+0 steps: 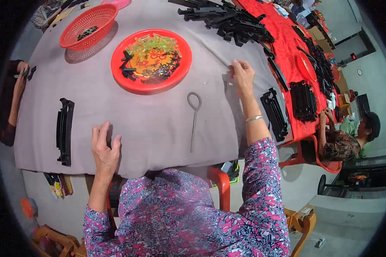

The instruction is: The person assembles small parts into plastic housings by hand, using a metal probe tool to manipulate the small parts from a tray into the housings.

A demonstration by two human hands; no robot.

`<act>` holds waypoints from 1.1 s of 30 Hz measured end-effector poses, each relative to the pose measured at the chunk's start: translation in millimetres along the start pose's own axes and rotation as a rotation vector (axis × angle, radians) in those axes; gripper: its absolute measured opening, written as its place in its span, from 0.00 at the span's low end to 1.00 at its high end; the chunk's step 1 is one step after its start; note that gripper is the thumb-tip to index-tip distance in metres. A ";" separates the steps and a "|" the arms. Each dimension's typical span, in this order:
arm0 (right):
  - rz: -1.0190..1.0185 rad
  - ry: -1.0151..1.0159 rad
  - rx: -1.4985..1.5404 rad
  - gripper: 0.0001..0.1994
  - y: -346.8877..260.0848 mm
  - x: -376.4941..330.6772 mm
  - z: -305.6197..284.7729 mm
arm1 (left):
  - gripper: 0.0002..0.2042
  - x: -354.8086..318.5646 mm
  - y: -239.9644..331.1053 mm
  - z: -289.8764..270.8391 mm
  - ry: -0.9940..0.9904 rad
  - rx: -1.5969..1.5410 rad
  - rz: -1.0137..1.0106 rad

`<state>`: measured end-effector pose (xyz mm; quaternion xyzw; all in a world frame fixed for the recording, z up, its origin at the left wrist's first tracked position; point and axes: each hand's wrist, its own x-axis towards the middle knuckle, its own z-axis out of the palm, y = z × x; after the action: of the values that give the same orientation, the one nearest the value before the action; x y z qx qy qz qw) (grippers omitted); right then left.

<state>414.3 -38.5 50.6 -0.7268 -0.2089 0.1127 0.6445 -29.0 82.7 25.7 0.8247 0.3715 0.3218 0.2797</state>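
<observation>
My left hand [104, 147] rests near the front edge of the grey tablecloth [150, 124], fingers apart, holding nothing. A long black plastic part [64, 132] lies to its left. Farther out on the right, my right hand [243, 78] has its fingers curled together; what they grip, if anything, is hidden. A pale, narrow strip or fold [212, 50] runs from those fingertips toward the far side. Between the hands lies a metal rod with a looped end [194, 103]. Beyond it, a red round tray [158, 88] holds yellow-green translucent pieces [154, 43] and small black parts [128, 70].
Long black parts [227, 19] are heaped at the far right. More black parts [273, 113] lie right of my forearm. A red basket [90, 28] stands far left. Another person's hand [21, 77] is at the left edge; a person [347, 137] sits at the red-covered table [283, 55].
</observation>
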 end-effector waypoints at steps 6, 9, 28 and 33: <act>0.118 0.181 0.080 0.18 -17.9 84.4 11.8 | 0.20 0.0 3.7 3.9 0.015 -0.006 -0.030; -0.564 0.332 -0.773 0.27 0.1 162.7 -10.3 | 0.19 2.5 -0.3 3.3 -0.015 0.081 0.009; -0.671 -0.380 -1.582 0.34 -23.5 303.5 -4.0 | 0.18 -0.7 -2.7 -4.4 -0.129 0.201 -0.060; -0.763 -0.253 -1.607 0.27 -51.6 240.2 -0.7 | 0.16 4.9 -0.5 0.2 -0.104 0.138 -0.063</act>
<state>619.6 72.9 126.9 -0.8218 -0.5215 -0.2100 -0.0928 -26.6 86.9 26.8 0.8455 0.4036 0.2433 0.2512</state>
